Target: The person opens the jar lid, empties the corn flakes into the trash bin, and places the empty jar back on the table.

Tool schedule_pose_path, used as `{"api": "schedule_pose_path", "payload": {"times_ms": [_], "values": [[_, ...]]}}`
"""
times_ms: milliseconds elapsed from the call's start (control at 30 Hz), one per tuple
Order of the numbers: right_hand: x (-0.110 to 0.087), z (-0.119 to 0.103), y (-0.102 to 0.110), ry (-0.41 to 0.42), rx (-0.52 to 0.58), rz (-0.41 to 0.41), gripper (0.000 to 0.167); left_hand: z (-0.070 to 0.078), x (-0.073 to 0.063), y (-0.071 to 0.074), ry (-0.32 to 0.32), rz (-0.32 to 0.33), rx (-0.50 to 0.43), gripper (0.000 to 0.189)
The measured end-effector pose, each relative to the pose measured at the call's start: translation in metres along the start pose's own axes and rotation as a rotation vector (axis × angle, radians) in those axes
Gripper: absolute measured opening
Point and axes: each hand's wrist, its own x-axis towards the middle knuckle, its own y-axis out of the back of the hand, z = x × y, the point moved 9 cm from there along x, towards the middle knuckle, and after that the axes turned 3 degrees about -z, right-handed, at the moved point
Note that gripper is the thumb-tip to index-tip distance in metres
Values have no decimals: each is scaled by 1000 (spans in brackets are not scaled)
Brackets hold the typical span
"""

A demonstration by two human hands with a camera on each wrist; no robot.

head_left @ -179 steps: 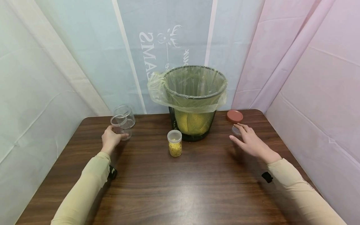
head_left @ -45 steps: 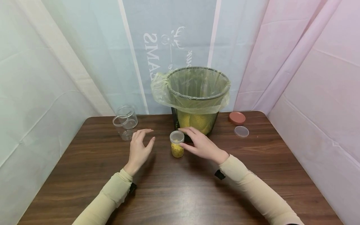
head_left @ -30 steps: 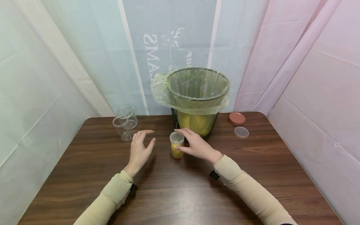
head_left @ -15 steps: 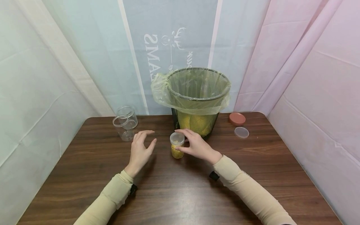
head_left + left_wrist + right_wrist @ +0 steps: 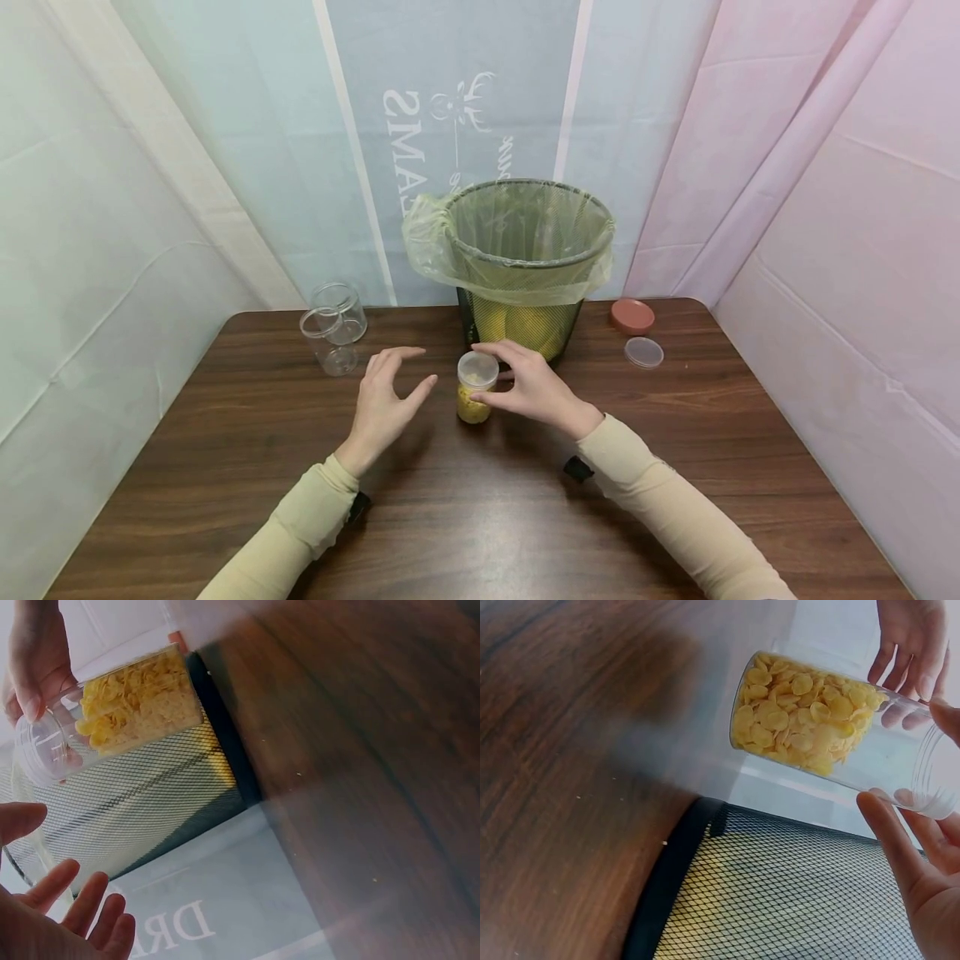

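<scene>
A clear plastic jar [image 5: 476,388], partly filled with yellow cereal flakes [image 5: 802,712], stands near the table's middle with a translucent lid [image 5: 43,750] on top. My right hand [image 5: 534,386] holds its upper part from the right, thumb on the near side and fingers on the far side. Just left of the jar, my left hand [image 5: 381,410] hovers apart from it, fingers and thumb spread in a loose curve. That gap also shows in the left wrist view, where the left fingers [image 5: 86,904] hold nothing.
Behind the jar stands a mesh bin [image 5: 517,321] with a yellowish liner bag [image 5: 435,242]. Two clear containers [image 5: 330,333] stand at the back left. A reddish lid [image 5: 632,317] and a clear lid [image 5: 644,352] lie at the back right. Small crumbs [image 5: 600,798] dot the table.
Both hands have come inward from the clear containers and the loose clear lid. The right hand has taken hold of the jar, whose top has shifted slightly right. The left hand has edged closer.
</scene>
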Motion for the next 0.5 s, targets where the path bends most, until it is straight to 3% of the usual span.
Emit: {"api": "schedule_pose_path", "payload": {"times_ms": [500], "values": [[-3,-33,28,108,66,72,63,28,-3,-4,-91,-71,-33,56]]}}
